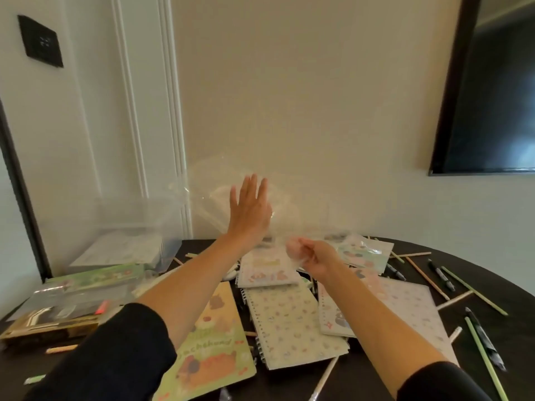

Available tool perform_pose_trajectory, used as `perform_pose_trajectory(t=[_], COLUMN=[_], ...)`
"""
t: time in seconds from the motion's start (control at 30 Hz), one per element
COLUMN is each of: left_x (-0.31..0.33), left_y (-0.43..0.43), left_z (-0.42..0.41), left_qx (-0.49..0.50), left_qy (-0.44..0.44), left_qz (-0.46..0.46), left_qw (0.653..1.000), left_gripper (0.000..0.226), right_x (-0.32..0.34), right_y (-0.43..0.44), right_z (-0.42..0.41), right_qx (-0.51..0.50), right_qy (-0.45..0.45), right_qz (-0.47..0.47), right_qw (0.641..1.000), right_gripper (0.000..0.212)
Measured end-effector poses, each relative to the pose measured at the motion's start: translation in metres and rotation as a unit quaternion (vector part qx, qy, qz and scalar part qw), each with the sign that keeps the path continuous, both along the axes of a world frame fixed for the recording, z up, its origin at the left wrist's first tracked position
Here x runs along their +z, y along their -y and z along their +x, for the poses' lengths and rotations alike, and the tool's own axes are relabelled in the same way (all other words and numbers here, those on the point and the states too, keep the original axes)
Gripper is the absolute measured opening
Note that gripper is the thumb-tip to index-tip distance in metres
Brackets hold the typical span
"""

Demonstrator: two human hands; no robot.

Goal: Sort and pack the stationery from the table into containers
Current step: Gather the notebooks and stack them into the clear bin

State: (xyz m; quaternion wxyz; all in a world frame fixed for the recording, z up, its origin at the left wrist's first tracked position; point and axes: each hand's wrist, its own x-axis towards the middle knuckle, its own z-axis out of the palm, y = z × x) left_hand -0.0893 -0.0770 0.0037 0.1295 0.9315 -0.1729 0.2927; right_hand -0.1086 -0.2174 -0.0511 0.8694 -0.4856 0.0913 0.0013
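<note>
While left grip [249,211] lies spread flat against the clear bag [214,180], right grip [311,256] pinches the bag's lower edge. Bag held up above notebooks [292,322] scattered on the tabletop [498,256].

Left hand [250,209]: raised, fingers straight, flat against clear plastic bag [292,198]. Right hand [314,257]: pinches bag's lower edge. Dark round table [492,256]: spiral notebooks [295,322] overlapping at centre; pencils [428,277] and pens [441,274] scattered right; clear box [130,227] far left

Two hands [250,211], one bag [215,180], three black pens [441,275]
</note>
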Motion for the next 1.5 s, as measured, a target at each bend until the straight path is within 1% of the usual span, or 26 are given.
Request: perform_pose_trajectory(t=[0.07,0.1,0.23,0.27,0.33,0.43,0.5,0.53,0.57,0.6,0.63,0.67,0.7,0.73,0.77,0.8,0.9,0.93,0.97,1.03,1.07,1.17,1.27,1.37,1.47,1.5], left_x=[-0.017,-0.026,-0.062,-0.071,-0.086,-0.105,-0.113,-0.115,-0.118,-0.12,-0.122,-0.123,-0.125,-0.126,-0.128,-0.129,-0.133,-0.134,-0.135,-0.135,-0.134,-0.131,-0.127,-0.124,-0.124,-0.125], left_y=[0.0,-0.001,-0.01,-0.013,-0.016,-0.014,-0.013,-0.012,-0.012,-0.011,-0.01,-0.009,-0.007,-0.004,-0.002,0.001,0.006,0.007,0.008,0.008,0.008,0.008,0.007,0.006,0.006,0.006], left_z=[-0.004,-0.006,-0.009,-0.008,-0.005,-0.001,0.003,0.004,0.005,0.007,0.007,0.007,0.007,0.007,0.006,0.006,0.005,0.004,0.003,0.002,0.001,0.001,0.003,0.005,0.009,0.01], left_qx=[-0.023,-0.026,0.012,0.024,0.041,0.043,0.037,0.032,0.029,0.027,0.028,0.032,0.034,0.036,0.036,0.037,0.043,0.043,0.041,0.04,0.042,0.045,0.045,0.039,0.039,0.042], left_qy=[-0.089,-0.119,-0.186,-0.201,-0.227,-0.253,-0.25,-0.246,-0.243,-0.241,-0.242,-0.241,-0.24,-0.238,-0.236,-0.236,-0.234,-0.235,-0.238,-0.242,-0.241,-0.231,-0.232,-0.252,-0.27,-0.277], left_qz=[0.021,0.035,0.109,0.129,0.149,0.139,0.144,0.146,0.149,0.152,0.15,0.147,0.143,0.14,0.139,0.14,0.142,0.141,0.142,0.144,0.144,0.137,0.135,0.114,0.096,0.097], left_qw=[0.996,0.992,0.976,0.971,0.962,0.956,0.957,0.958,0.958,0.958,0.958,0.959,0.96,0.961,0.961,0.961,0.961,0.961,0.96,0.959,0.959,0.962,0.962,0.96,0.957,0.955], left_gripper=[0.059,0.063,0.083,0.084,0.078,0.069,0.069,0.068,0.066,0.065,0.064,0.063,0.063,0.062,0.062,0.062,0.063,0.064,0.065,0.066,0.066,0.068,0.069,0.067,0.064,0.063], right_x=[-0.01,-0.016,-0.035,-0.039,-0.048,-0.052,-0.048,-0.046,-0.045,-0.045,-0.045,-0.046,-0.047,-0.05,-0.053,-0.057,-0.066,-0.069,-0.071,-0.073,-0.075,-0.078,-0.074,-0.064,-0.051,-0.046], right_y=[-0.004,-0.005,-0.008,-0.009,-0.008,0.0,0.014,0.023,0.035,0.048,0.063,0.078,0.091,0.103,0.111,0.116,0.117,0.117,0.117,0.117,0.119,0.122,0.123,0.125,0.125,0.125], right_z=[-0.006,-0.008,-0.009,-0.009,-0.01,-0.014,-0.016,-0.016,-0.016,-0.016,-0.017,-0.016,-0.017,-0.017,-0.018,-0.019,-0.024,-0.025,-0.023,-0.023,-0.022,-0.021,-0.023,-0.031,-0.041,-0.043], right_qx=[0.016,0.023,0.054,0.055,0.067,0.08,0.046,-0.008,-0.083,-0.156,-0.205,-0.213,-0.192,-0.15,-0.105,-0.064,-0.002,0.001,-0.002,-0.012,-0.024,-0.089,-0.153,-0.189,-0.197,-0.195], right_qy=[-0.038,-0.052,-0.09,-0.101,-0.119,-0.128,-0.115,-0.107,-0.101,-0.101,-0.114,-0.138,-0.177,-0.219,-0.245,-0.256,-0.276,-0.29,-0.304,-0.32,-0.318,-0.267,-0.218,-0.207,-0.211,-0.204], right_qz=[-0.008,-0.012,-0.062,-0.082,-0.11,-0.138,-0.175,-0.218,-0.277,-0.362,-0.466,-0.558,-0.623,-0.66,-0.682,-0.691,-0.687,-0.68,-0.663,-0.619,-0.598,-0.52,-0.431,-0.325,-0.229,-0.199], right_qw=[0.999,0.998,0.993,0.99,0.984,0.979,0.977,0.97,0.952,0.913,0.853,0.79,0.738,0.702,0.681,0.673,0.672,0.673,0.684,0.717,0.736,0.807,0.862,0.904,0.93,0.939], right_gripper=[0.035,0.034,0.03,0.027,0.024,0.023,0.032,0.037,0.04,0.038,0.036,0.036,0.044,0.056,0.065,0.069,0.075,0.077,0.079,0.077,0.07,0.036,0.007,0.014,0.004,0.004])
